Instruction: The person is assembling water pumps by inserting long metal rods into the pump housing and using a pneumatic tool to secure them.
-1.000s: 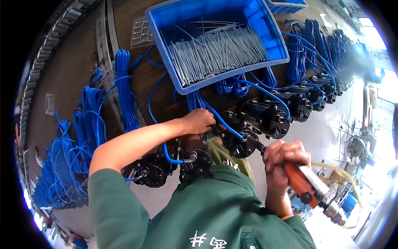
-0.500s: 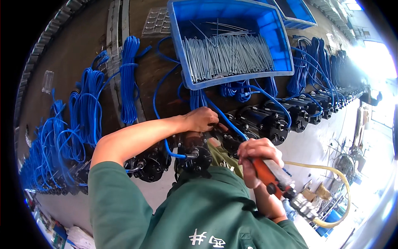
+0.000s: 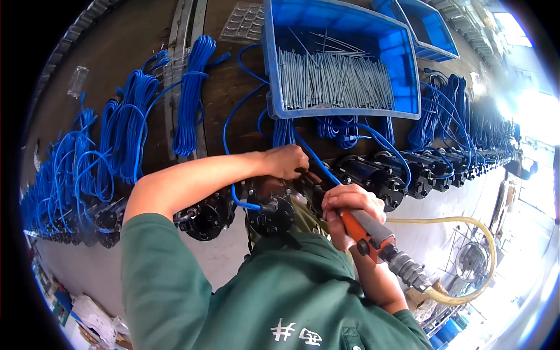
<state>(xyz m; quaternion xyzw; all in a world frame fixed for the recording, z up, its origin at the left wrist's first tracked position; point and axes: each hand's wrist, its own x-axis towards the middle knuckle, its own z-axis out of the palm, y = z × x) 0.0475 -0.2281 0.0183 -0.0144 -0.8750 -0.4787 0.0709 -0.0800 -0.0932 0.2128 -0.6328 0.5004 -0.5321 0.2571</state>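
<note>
Our right hand [image 3: 354, 201] is closed around the orange and grey power tool [image 3: 373, 233], with the fingers wrapped over its body. The rear of this tool points down and to the right, where a metal coupling [image 3: 408, 269] joins it to a yellow hose [image 3: 493, 251], which bends in a wide loop. Its front points toward the dark parts between our two hands, and we cannot tell whether its tip touches anything.

Our left hand [image 3: 286, 161] is curled narrow, with the fingers bent, just above a black cylindrical unit [image 3: 273, 219]; what lies inside these fingers is hidden, so we cannot tell if it holds something. Into this unit goes a blue cable [image 3: 226, 131], which enters through a dark elbow fitting [image 3: 269, 206]. To the right of it, other black units [image 3: 376, 178] stand in a row along the edge of the brown desk [image 3: 116, 49].

Beyond our hands, a blue bin [image 3: 350, 113] stands on the desk, and many thin metal rods [image 3: 338, 81] lie in it. To the left of the bin we see a bundle of blue cable [image 3: 192, 105], tied at its upper part, and also a clear plastic tray [image 3: 244, 22].
</note>
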